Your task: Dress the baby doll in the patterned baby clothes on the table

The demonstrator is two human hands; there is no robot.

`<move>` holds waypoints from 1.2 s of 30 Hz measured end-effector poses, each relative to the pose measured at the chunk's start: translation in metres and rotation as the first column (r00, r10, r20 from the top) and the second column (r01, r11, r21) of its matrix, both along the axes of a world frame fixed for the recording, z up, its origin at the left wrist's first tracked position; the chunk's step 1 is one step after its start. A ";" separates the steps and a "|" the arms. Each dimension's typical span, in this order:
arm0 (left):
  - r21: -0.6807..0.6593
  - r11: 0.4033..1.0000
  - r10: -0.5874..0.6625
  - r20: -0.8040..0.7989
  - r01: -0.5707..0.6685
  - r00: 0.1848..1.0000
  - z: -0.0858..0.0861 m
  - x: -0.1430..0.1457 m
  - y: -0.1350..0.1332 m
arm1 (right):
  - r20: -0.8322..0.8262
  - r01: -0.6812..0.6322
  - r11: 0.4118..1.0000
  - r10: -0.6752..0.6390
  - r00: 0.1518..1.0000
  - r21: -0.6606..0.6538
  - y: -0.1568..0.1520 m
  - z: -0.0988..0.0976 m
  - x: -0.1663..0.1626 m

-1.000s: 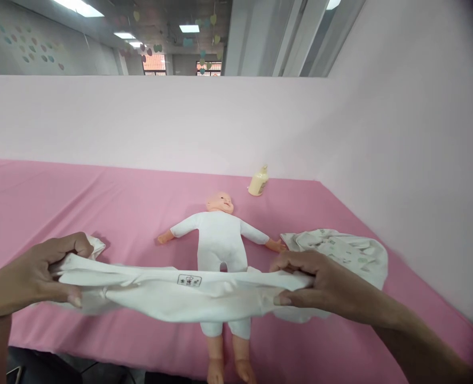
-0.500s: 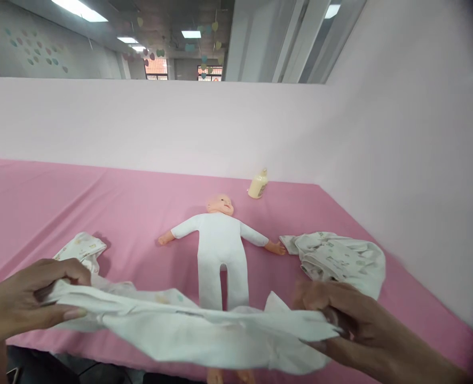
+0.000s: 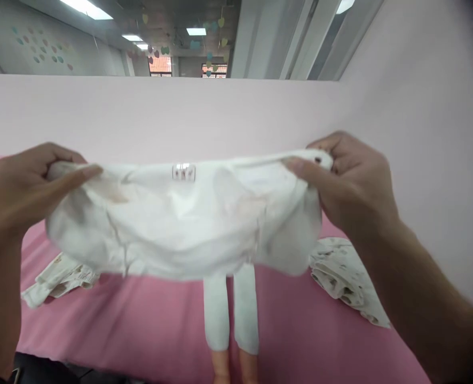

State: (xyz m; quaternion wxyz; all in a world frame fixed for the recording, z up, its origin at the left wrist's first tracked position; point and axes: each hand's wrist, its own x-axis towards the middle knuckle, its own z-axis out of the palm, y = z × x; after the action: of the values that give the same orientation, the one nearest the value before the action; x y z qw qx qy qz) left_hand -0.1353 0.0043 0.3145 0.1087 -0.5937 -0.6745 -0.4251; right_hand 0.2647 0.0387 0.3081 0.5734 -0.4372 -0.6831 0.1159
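A white baby garment is stretched out sideways in the air by both hands, with a small printed label at the middle of its top edge. My left hand pinches its left end, thumb in front. At the other end, my right hand grips the corner beside a small dark snap. Behind and below lies a baby doll in a white suit; only its legs show, as the cloth hides its head and body.
On the pink sheet, a small printed white cloth lies to the left and a larger folded one to the right. A white wall panel runs along the back, with a glass window above it.
Both hands have raised the garment from low over the doll's legs to chest height over its body. It now hangs spread open, covering the doll's head and the bottle behind.
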 end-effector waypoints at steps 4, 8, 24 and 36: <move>0.249 0.945 -0.172 -0.163 0.210 0.971 0.016 0.014 0.063 | -0.080 0.084 0.925 -0.059 0.995 0.370 0.060 0.020 -0.001; 0.263 0.936 -0.188 -0.194 0.236 0.963 0.014 0.029 0.105 | -0.080 0.097 0.933 -0.073 0.994 0.346 0.097 0.012 0.006; 0.022 0.982 -0.181 -0.182 0.188 0.967 -0.056 0.057 0.324 | 0.200 0.410 0.910 -0.415 0.888 0.067 0.307 -0.054 0.031; -0.491 0.870 -0.099 -0.269 -0.048 0.958 -0.245 0.066 0.396 | 0.625 0.524 0.787 -0.237 0.744 -0.326 0.367 -0.221 0.034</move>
State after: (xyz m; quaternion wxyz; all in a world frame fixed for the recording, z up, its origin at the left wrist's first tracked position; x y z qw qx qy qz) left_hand -0.0694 0.3999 0.0695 0.0445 -0.6658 -0.7294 -0.1506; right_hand 0.2988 0.4062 0.0870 0.2348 -0.7141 -0.6589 0.0269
